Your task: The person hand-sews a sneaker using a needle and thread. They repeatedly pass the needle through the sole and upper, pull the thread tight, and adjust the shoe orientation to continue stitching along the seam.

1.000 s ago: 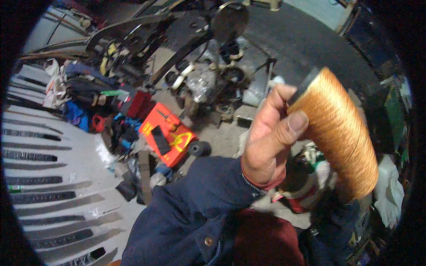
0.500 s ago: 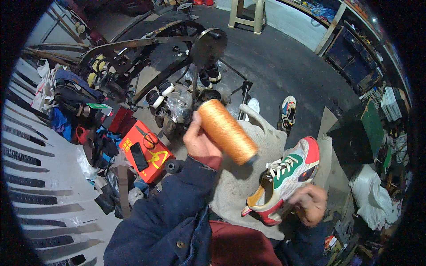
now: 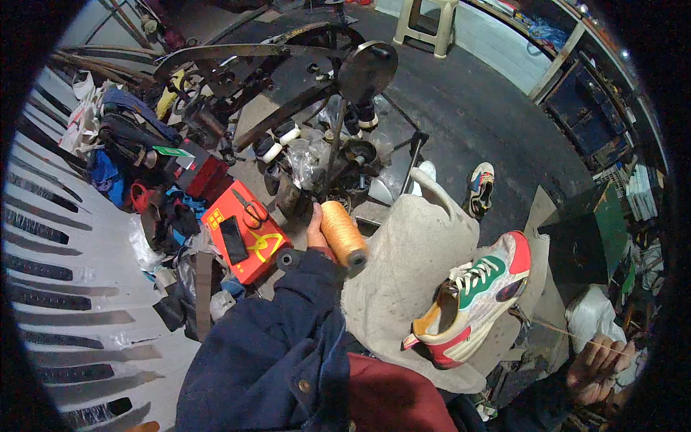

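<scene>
My left hand [image 3: 315,232] is wrapped round a large spool of orange thread [image 3: 340,229], its dark core end tilted down toward me. Far to the lower right, my right hand [image 3: 599,366] has its fingers pinched together on a thin strand of thread [image 3: 551,327]. Between the hands, a white, green and red sneaker [image 3: 481,311] rests on the grey-beige cloth [image 3: 389,288] over my lap. Its toe points away to the right, and its laces are in place.
To the left, a red box [image 3: 253,270] bears scissors [image 3: 253,214] and a black phone [image 3: 232,240]. A small black spool [image 3: 288,259] sits beside it. Ahead stands a metal machine with a round plate [image 3: 367,70]. Another sneaker [image 3: 480,189] lies on the floor, beyond the cloth.
My right hand has moved from beside the sneaker out to the lower right, with thread showing at its fingers. My left hand has lowered the spool and turned it more upright.
</scene>
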Available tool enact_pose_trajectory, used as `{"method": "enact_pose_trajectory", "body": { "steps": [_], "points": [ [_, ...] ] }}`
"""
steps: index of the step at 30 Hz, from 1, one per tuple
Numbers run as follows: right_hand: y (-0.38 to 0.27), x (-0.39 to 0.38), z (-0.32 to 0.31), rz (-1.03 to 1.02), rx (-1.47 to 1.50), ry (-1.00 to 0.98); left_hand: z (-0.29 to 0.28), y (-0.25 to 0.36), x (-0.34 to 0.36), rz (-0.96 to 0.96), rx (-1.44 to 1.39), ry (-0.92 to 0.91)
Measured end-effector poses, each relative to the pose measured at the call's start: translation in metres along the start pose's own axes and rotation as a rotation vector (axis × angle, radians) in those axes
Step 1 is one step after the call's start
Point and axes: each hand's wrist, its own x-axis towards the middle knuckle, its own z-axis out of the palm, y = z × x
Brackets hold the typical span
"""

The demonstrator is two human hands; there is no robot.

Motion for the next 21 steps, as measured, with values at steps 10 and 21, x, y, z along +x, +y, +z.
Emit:
{"method": "enact_pose_trajectory", "body": {
  "steps": [10,21],
  "points": [
    [-0.005,0.041,0.034,0.029,0.158,-0.330,-0.037,-0.025,0.033,-0.130,0.150,0.029],
    [-0.032,0.024,0.000,-0.168,-1.203,0.133,-0.128,-0.079,0.071,-0.183,0.652,0.181]
  ]
}}
